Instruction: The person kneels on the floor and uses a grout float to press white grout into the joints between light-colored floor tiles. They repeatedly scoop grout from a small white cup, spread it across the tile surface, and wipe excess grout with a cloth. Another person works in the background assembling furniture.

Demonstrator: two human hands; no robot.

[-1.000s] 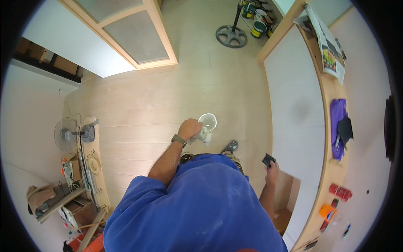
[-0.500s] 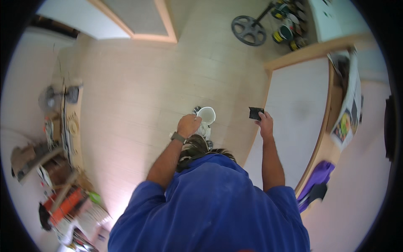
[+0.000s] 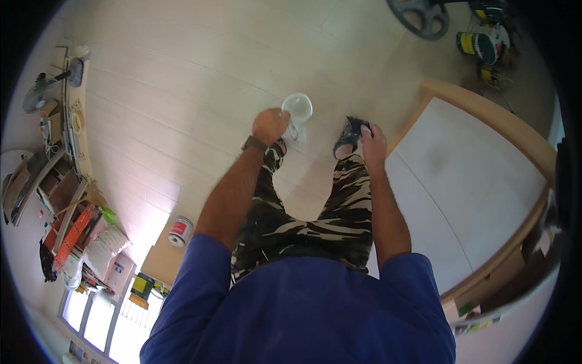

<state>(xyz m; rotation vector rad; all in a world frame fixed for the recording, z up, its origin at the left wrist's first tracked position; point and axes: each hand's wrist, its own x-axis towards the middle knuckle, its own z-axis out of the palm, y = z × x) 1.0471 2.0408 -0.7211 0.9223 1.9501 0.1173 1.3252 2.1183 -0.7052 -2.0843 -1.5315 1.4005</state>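
My left hand (image 3: 270, 126), with a watch on its wrist, is closed on the near left side of a small white bucket (image 3: 301, 102). The bucket's round mouth faces up; whether I grip its rim or a handle is hidden. Something whitish (image 3: 293, 131) hangs just below my fingers, too unclear to name. In my right hand (image 3: 374, 145) is a small black rectangular piece (image 3: 361, 124), pinched by thumb and fingers. It overlaps my dark right shoe (image 3: 345, 141) from above, so its outline is hard to separate.
A pale cabinet-like piece (image 3: 448, 164) with a wooden edge stands close on my right. Paint cans (image 3: 479, 47) and a dark round base (image 3: 424, 18) are at far right. On my left are a fan (image 3: 41, 92), piled materials (image 3: 76, 236) and a red-and-white can (image 3: 180, 231).
My view has shifted, bringing my legs and the can at left into sight. Both hands appear higher in the picture, still holding the bucket and the black piece.
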